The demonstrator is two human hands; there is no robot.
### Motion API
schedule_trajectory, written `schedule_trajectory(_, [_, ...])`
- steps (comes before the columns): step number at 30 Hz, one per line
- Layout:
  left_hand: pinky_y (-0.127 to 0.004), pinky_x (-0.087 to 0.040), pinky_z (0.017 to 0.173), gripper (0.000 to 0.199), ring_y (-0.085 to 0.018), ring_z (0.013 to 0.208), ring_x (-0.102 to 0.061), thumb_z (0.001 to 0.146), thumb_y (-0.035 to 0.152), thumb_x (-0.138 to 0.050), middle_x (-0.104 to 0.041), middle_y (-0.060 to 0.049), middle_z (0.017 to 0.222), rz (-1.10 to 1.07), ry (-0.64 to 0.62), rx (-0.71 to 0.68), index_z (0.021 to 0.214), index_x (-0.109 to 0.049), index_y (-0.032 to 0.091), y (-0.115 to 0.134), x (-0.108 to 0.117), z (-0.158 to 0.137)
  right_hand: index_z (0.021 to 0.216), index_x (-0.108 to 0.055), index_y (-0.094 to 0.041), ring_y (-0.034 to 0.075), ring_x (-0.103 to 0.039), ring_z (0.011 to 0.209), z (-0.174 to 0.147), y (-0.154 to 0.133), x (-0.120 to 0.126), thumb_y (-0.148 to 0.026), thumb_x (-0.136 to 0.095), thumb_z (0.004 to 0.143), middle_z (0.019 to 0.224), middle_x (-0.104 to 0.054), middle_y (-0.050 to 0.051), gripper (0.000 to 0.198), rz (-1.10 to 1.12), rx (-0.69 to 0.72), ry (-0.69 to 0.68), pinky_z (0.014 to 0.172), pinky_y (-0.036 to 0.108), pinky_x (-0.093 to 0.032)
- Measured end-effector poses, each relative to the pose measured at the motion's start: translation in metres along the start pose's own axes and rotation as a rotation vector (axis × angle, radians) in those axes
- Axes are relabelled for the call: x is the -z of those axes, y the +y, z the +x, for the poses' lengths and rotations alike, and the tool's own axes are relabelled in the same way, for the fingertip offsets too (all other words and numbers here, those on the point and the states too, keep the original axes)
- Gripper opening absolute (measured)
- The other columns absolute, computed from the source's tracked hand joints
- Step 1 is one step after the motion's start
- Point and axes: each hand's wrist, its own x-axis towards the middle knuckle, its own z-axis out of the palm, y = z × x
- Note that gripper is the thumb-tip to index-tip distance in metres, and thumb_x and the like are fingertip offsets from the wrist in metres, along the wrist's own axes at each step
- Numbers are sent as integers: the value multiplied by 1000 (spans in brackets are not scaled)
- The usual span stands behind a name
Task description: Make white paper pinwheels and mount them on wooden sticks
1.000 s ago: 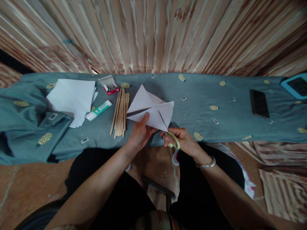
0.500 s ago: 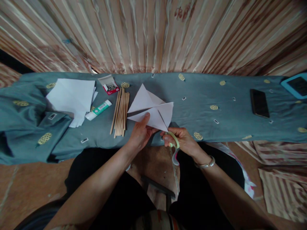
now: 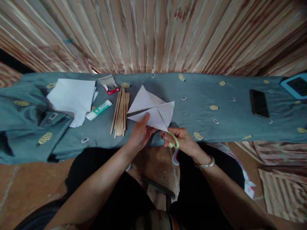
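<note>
White paper [image 3: 153, 116] with several slits cut into it is pinched in my left hand [image 3: 141, 132], the thumb on top and the fingers underneath. My right hand [image 3: 183, 140] is closed round the pale green handles of a pair of scissors [image 3: 177, 139] at the paper's near right corner. The blades are hidden by the paper and my fingers. Just left of the paper lies a bundle of thin wooden sticks [image 3: 121, 113].
Left of the sticks are a glue stick [image 3: 98, 110], an open red and white box of small metal pieces [image 3: 110, 85] and a stack of white paper [image 3: 74, 95]. A black phone [image 3: 259, 103] and a blue-framed device [image 3: 296, 86] lie right on the cloth-covered table [image 3: 203, 92].
Almost nothing differs. The paper's right flap sits very slightly further right; both hands hold the same places.
</note>
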Motion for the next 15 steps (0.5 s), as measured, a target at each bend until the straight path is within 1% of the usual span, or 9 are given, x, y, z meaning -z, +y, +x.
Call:
schedule_trajectory(4, [-44, -57, 98, 13, -20, 93, -72, 93, 20, -59, -75, -5, 95, -31, 27, 19, 104, -65, 15, 3, 0, 2, 87, -64, -16, 9, -57, 54, -5, -3, 4, -62, -85, 61, 64, -68, -1, 56, -52, -44, -84, 50, 20, -42])
schedule_trajectory(7, [-42, -57, 97, 17, -19, 90, -73, 96, 18, -55, -76, -4, 90, -48, 52, 28, 109, -64, 16, 8, -1, 6, 95, -63, -16, 8, -55, 55, -14, -7, 15, -59, -85, 64, 66, -68, -1, 57, -132, -93, -150, 51, 20, -40])
schedule_trajectory(10, [-40, -58, 97, 22, -20, 93, -75, 99, 17, -49, -77, -4, 85, -65, 68, 49, 116, -63, 16, 16, -5, 8, 89, -64, -16, 6, -48, 54, -27, -9, 34, -55, -86, 64, 64, -61, -4, 51, -237, -93, -165, 49, 19, -35])
schedule_trajectory(12, [-41, -58, 97, 25, -20, 96, -75, 100, 17, -46, -77, -4, 86, -71, 46, 52, 121, -61, 16, 22, -9, 9, 85, -65, -16, 6, -45, 52, -36, -10, 50, -56, -86, 63, 62, -57, -6, 50, -305, -66, -118, 48, 20, -33])
schedule_trajectory(13, [-41, -58, 98, 27, -21, 97, -75, 100, 17, -46, -78, -5, 87, -73, 28, 44, 123, -60, 16, 25, -11, 10, 87, -66, -16, 7, -47, 53, -40, -10, 58, -57, -84, 65, 62, -58, -5, 50, -336, -57, -74, 49, 21, -34])
schedule_trajectory(15, [-41, -58, 98, 29, -21, 99, -75, 100, 16, -47, -78, -5, 90, -71, -11, 28, 126, -58, 17, 30, -14, 11, 94, -68, -17, 11, -53, 57, -46, -10, 74, -61, -80, 66, 66, -64, -2, 54, -414, -21, 81, 53, 24, -40])
